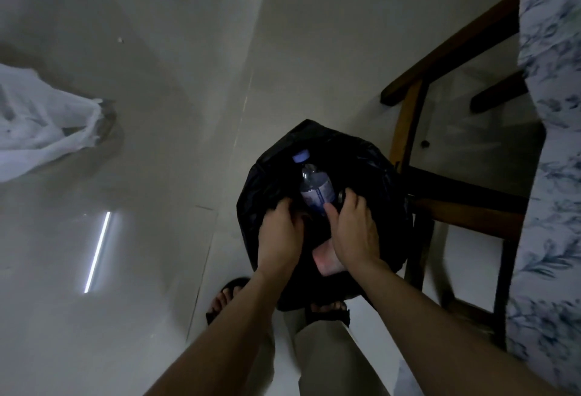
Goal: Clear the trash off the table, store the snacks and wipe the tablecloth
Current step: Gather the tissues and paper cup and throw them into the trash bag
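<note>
Black bin bag (361, 160), thin glossy crinkled plastic, hangs above the pale shiny floor tiles (173, 112). Left hand (278, 238) pinches the bag's rim, fingers curled tight on the film. Right hand (353, 232) grips the opposite rim, thumb beside a clear plastic bottle (314, 188). Bottle is cylindrical, pale blue cap, paper label, lying cap-away inside the bag mouth. Floral tablecloth (553, 112) drapes at right, by a wooden chair frame (440, 81). White translucent bag (41, 122) crumpled at left.
</note>
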`<action>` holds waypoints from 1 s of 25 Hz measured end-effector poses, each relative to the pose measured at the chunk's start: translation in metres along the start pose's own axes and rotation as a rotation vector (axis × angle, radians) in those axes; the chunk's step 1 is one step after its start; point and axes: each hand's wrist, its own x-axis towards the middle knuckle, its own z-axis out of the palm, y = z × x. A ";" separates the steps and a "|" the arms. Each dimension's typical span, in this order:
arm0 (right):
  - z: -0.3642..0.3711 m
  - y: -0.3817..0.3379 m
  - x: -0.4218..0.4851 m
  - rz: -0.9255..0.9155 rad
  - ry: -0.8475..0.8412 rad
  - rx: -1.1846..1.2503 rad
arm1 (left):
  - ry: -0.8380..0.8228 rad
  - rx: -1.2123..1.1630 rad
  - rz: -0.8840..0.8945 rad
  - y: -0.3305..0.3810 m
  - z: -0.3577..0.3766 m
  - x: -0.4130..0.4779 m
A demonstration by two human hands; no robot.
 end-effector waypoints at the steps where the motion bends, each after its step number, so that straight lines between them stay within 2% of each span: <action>1: -0.006 -0.003 -0.005 -0.010 -0.028 -0.015 | -0.006 0.052 0.006 0.004 -0.006 -0.003; 5: -0.044 -0.015 -0.031 0.047 -0.204 0.035 | -0.132 0.128 0.004 0.024 -0.036 -0.015; 10: -0.190 -0.053 -0.099 -0.032 -0.197 0.152 | -0.236 0.275 0.153 0.126 -0.134 -0.068; 14: -0.320 -0.083 -0.180 -0.069 -0.061 0.232 | -0.213 0.336 0.321 0.229 -0.215 -0.135; 18: -0.396 -0.069 -0.263 -0.100 0.111 0.350 | -0.209 0.311 0.461 0.311 -0.252 -0.204; 21: -0.436 -0.033 -0.312 -0.086 0.269 0.462 | -0.272 0.227 0.570 0.362 -0.244 -0.256; 25: -0.456 0.048 -0.364 0.019 0.406 0.552 | -0.413 0.215 0.751 0.412 -0.193 -0.320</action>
